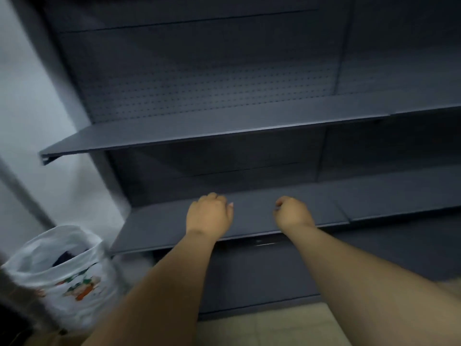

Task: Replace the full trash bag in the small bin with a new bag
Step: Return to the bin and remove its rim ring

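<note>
A white plastic bag (pixel 59 275) with a red and green print stands open at the lower left, on the floor beside the shelving. Something dark shows inside its mouth. No bin is visible around it. My left hand (pixel 209 214) and my right hand (pixel 293 212) are both stretched forward over the lower dark shelf (pixel 159 228). Each hand is curled into a loose fist with nothing visible in it. Both hands are well to the right of the bag and apart from it.
A dark grey metal shelving unit fills the view, with an upper shelf (pixel 199 131) and a perforated back panel (pixel 204 91). A pale wall (pixel 27 108) runs along the left. Beige floor tiles (pixel 262 325) show at the bottom.
</note>
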The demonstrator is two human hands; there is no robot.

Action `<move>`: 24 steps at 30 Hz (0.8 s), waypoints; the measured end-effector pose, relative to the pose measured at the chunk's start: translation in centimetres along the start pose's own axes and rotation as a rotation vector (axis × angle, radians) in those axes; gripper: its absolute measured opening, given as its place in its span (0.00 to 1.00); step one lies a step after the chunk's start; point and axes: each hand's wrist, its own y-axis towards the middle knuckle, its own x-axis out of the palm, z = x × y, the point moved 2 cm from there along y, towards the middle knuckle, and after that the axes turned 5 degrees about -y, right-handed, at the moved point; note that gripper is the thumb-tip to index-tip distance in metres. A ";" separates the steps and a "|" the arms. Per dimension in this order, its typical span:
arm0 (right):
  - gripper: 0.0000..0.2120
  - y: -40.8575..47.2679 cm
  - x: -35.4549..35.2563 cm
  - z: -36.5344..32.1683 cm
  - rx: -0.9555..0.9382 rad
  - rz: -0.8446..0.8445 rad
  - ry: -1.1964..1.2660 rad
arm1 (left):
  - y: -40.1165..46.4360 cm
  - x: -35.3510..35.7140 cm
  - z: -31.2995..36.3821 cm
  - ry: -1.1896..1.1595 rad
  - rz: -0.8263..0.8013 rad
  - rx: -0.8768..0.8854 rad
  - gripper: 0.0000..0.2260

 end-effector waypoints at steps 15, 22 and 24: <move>0.11 1.0 -24.3 40.7 0.518 0.343 -0.001 | 8.8 8.5 47.4 -0.234 -0.086 0.515 0.16; 0.15 -3.5 -32.2 54.5 0.756 0.486 0.011 | 8.8 9.7 65.2 -0.316 -0.127 0.745 0.16; 0.15 -4.4 -33.8 57.7 0.815 0.525 0.005 | 8.7 10.2 69.3 -0.329 -0.132 0.803 0.16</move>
